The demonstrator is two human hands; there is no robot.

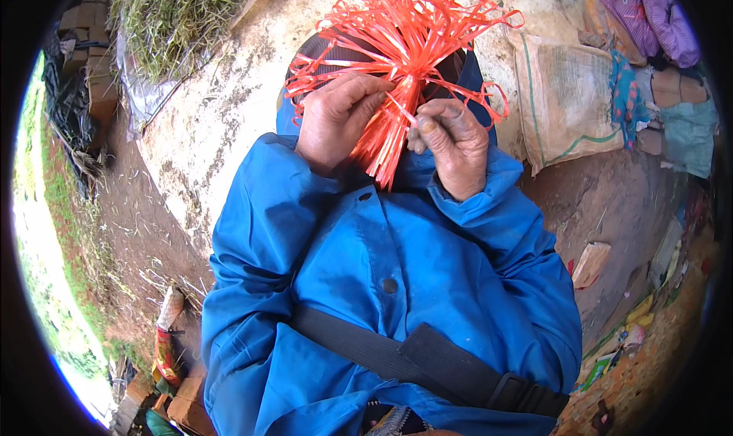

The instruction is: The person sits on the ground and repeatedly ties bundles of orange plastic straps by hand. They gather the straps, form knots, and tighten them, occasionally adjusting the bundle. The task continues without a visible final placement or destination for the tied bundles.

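A bundle of red plastic ribbon strips [401, 52] is gathered at a narrow waist in front of my chest. Its loose, curling ends fan out on the far side, while a straighter tail hangs toward my blue jacket [366, 247]. My left hand [338, 118] pinches a thin strand close to the waist, from the left. On the other side, my right hand [449, 141] grips the same strand between thumb and fingers, so a short length shows between the hands. Some fingertips are hidden by the ribbon.
Cut grass [177, 23] lies at the upper left, with a clear plastic sheet [143, 92] beneath it. A woven sack [567, 98] is on the right, near a striped purple cloth [658, 18]. Bricks [192, 399] lie at the lower left. A pale ground sheet [189, 132] spreads ahead.
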